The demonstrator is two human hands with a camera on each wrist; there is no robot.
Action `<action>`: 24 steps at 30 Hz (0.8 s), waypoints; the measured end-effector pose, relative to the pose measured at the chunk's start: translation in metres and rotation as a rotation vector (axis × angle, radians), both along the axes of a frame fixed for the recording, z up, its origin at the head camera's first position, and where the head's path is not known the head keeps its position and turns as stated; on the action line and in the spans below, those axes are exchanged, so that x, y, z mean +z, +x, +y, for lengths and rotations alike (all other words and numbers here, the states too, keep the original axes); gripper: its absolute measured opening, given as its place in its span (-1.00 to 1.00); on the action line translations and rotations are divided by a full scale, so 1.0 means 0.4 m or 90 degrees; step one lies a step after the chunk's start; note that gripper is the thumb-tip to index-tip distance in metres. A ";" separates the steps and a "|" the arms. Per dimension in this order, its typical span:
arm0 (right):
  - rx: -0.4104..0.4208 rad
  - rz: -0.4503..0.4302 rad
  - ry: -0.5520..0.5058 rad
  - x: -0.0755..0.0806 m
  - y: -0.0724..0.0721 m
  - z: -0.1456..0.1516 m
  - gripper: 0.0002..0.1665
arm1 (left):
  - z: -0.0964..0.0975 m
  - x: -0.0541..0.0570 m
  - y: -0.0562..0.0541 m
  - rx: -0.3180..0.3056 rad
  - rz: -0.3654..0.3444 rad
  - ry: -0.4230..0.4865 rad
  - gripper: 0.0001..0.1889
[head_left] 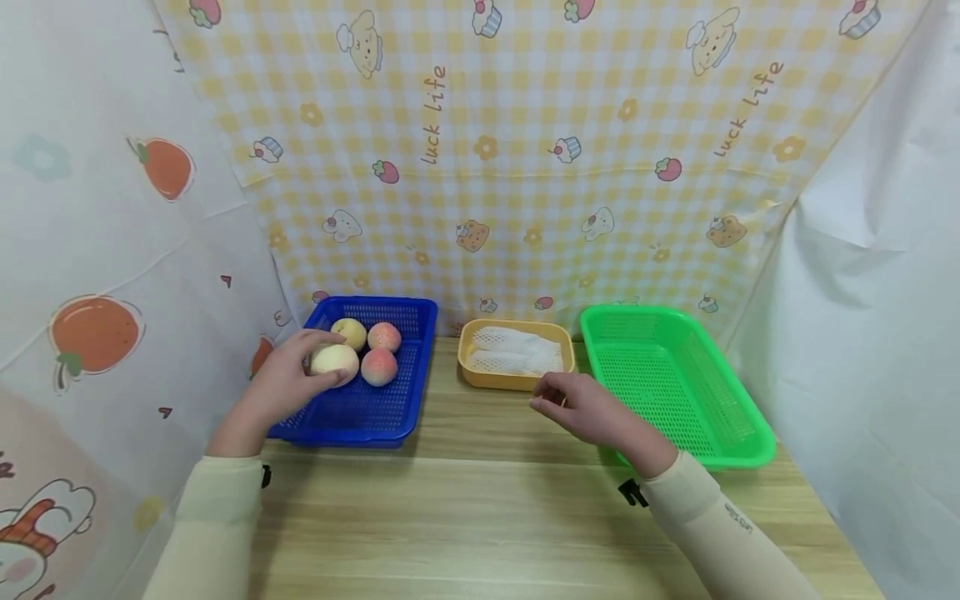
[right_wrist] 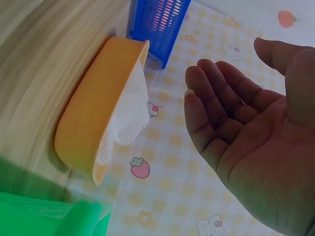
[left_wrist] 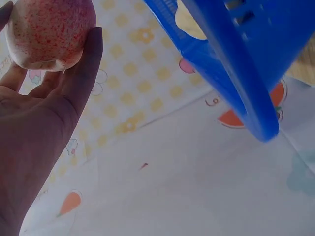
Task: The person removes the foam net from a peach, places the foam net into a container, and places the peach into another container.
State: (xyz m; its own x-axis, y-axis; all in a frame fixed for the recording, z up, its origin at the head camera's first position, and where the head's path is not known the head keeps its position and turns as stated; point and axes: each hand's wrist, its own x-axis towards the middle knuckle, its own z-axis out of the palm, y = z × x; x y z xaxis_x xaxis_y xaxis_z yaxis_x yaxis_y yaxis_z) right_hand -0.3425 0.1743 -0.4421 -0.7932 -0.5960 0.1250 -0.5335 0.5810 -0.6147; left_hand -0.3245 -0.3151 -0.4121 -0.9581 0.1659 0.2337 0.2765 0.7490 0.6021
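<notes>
My left hand (head_left: 283,377) grips a peach (head_left: 335,363) over the blue basket (head_left: 408,417). The peach looks pale from above, while the left wrist view shows red speckles on the side of this peach (left_wrist: 51,32). Beside it are a yellowish peach (head_left: 349,333) and two pinkish-red peaches (head_left: 379,367) in the basket. My right hand (head_left: 588,407) hovers with loosely bent fingers and nothing in it, near the front right corner of a small orange-yellow tray (head_left: 498,382). White mesh fruit nets (head_left: 513,350) lie in that tray; the right wrist view shows them poking over the rim.
A bright green basket (head_left: 660,383) stands at the right, under and beyond my right forearm. The wooden table (head_left: 450,517) stretches in front. A checked yellow cloth (head_left: 517,233) hangs behind the containers, and a printed white cloth (head_left: 112,250) closes the left side.
</notes>
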 end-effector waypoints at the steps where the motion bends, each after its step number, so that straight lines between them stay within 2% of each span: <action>1: 0.000 0.000 0.001 -0.001 0.000 0.000 -0.88 | -0.003 0.000 0.000 0.001 0.001 -0.006 -0.45; 8: -0.010 0.002 0.008 -0.006 0.002 0.002 -0.88 | -0.014 -0.004 -0.011 -0.005 -0.020 -0.040 -0.44; 17: -0.011 0.003 0.015 -0.015 0.001 0.003 -0.84 | -0.035 -0.047 -0.074 -0.031 -0.114 -0.131 -0.36; 24: -0.007 -0.013 0.021 -0.022 0.000 -0.002 -0.83 | -0.052 -0.076 -0.110 -0.039 -0.134 -0.189 -0.37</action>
State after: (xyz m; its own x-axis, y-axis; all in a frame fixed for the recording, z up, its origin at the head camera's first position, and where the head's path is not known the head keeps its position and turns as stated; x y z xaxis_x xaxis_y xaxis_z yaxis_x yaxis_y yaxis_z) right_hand -0.3424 0.1734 -0.4510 -0.8022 -0.5902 0.0896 -0.5141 0.6067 -0.6063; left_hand -0.3684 -0.3358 -0.4426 -0.9664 0.2548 -0.0341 0.2190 0.8854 0.4099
